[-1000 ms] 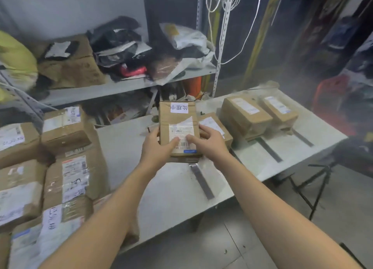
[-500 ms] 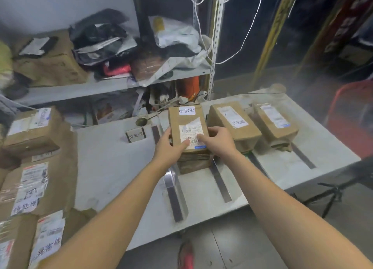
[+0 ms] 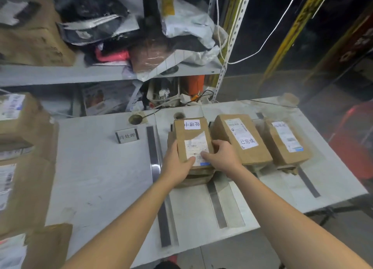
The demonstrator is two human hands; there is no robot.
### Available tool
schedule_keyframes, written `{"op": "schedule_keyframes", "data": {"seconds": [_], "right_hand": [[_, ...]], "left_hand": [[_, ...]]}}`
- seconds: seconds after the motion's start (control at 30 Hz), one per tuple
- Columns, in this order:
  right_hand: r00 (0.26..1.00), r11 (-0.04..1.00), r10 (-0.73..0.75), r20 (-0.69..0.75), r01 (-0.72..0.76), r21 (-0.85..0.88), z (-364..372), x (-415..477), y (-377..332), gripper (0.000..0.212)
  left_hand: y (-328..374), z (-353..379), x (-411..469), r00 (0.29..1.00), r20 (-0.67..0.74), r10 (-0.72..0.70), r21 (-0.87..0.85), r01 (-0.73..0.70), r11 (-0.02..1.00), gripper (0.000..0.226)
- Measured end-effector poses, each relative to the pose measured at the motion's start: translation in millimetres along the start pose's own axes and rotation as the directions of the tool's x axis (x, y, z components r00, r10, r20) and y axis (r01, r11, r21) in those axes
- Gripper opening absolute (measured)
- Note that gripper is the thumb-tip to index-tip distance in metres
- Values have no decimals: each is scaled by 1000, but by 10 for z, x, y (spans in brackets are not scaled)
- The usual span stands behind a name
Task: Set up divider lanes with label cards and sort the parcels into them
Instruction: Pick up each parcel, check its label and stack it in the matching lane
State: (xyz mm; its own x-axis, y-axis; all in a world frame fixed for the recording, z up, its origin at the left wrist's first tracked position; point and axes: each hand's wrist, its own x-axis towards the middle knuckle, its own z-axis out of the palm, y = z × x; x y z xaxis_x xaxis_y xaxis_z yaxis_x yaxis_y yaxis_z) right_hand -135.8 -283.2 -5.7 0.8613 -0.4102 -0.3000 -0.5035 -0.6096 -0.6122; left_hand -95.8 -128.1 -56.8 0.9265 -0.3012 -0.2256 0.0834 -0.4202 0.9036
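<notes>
At centre frame, a brown cardboard parcel with white labels lies atop another brown box on the white table, just right of a dark divider strip. The left hand and right hand grip its sides, thumbs pressed on top and fingers curled round the edges.

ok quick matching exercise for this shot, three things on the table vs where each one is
Things:
1. 处理中 parcel
2. 已完成 parcel
3. 待处理 card

Places:
A. standing left of the leftmost divider strip
B. in the grip of the left hand and right hand
C. lying between two other parcels

Pairs: 1-B, 2-C, 3-A
</notes>
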Motion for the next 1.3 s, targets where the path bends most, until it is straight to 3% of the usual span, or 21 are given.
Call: {"op": "schedule_keyframes", "data": {"seconds": [0.2, 0.27, 0.33, 0.5, 0.63, 0.7, 0.87, 0.97, 1.1, 1.3], "right_hand": [[975, 972, -219, -27, 216, -95, -162, -36, -66, 55], [950, 940, -312, 17, 311, -143, -208, -45, -131, 60], [910, 891, -406, 83, 414, -185, -220, -57, -230, 59], [775, 703, -585, 240, 632, -326, -94, -189, -607, 59], [644, 514, -677, 357, 760, -398, 139, -472, -962, 59], [591, 466, -706, 391, 803, -372, 262, -651, -1145, 61], [480, 389, -767, 425, 875, -287, 619, -1095, -1627, 62], [464, 362, -773, 433, 882, -301, 886, -1294, -1895, 62], [474, 355, -767, 433, 875, -328, 1294, -1546, -2235, 58], [521, 387, -747, 413, 846, -368, 1992, -1967, -2788, 59]], "left_hand": [[227, -222, -80, 997, 50, -56, 142, 48, 989, 56], [353, -336, -148, 998, -6, -66, 254, 65, 965, 69], [461, -505, -274, 994, -85, -61, 396, 90, 914, 83], [525, -1126, -793, 955, -297, -24, 705, 236, 669, 79], [490, -1626, -1343, 905, -423, -52, 769, 389, 508, 70], [442, -1840, -1616, 883, -464, -65, 785, 444, 433, 59], [254, -2296, -2196, 827, -553, -102, 737, 542, 404, 58], [46, -2536, -2434, 808, -587, -45, 745, 561, 361, 56], [-314, -2861, -2658, 811, -585, -9, 737, 536, 412, 65], [-722, -3784, -2998, 813, -580, 55, 751, 507, 423, 58]]}}
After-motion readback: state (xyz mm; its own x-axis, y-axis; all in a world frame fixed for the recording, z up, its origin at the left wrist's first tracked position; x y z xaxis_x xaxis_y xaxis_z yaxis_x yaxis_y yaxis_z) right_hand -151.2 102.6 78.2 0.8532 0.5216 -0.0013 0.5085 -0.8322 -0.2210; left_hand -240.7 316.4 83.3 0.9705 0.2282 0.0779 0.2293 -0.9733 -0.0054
